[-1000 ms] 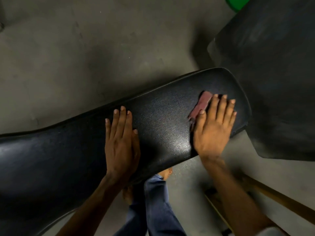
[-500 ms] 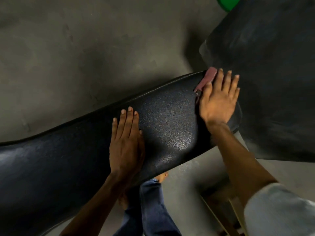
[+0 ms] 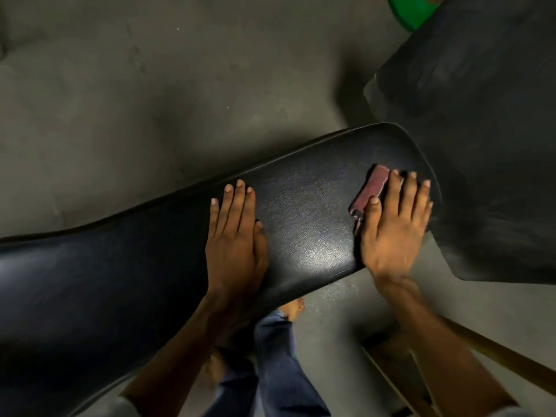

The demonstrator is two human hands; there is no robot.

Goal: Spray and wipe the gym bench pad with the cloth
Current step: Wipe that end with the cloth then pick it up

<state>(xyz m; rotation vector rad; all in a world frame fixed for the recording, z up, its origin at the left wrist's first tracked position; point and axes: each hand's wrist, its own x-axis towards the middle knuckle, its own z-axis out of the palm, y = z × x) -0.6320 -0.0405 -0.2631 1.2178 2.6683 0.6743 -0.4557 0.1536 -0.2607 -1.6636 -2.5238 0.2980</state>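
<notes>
Under the flat right hand, fingers straight, the pinkish-red folded cloth sits pressed at the black vinyl bench pad's 2 o'clock end, pad's long axis running 8-to-2, while the open left hand braces mid-pad, gripping nothing.

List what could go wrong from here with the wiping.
The right hand presses the cloth flat near the pad's rounded end, so a long stroke could push it over the edge. Only open fingers pin the cloth, so it may bunch or slip. The left hand covers pad surface that may go unwiped.
</notes>
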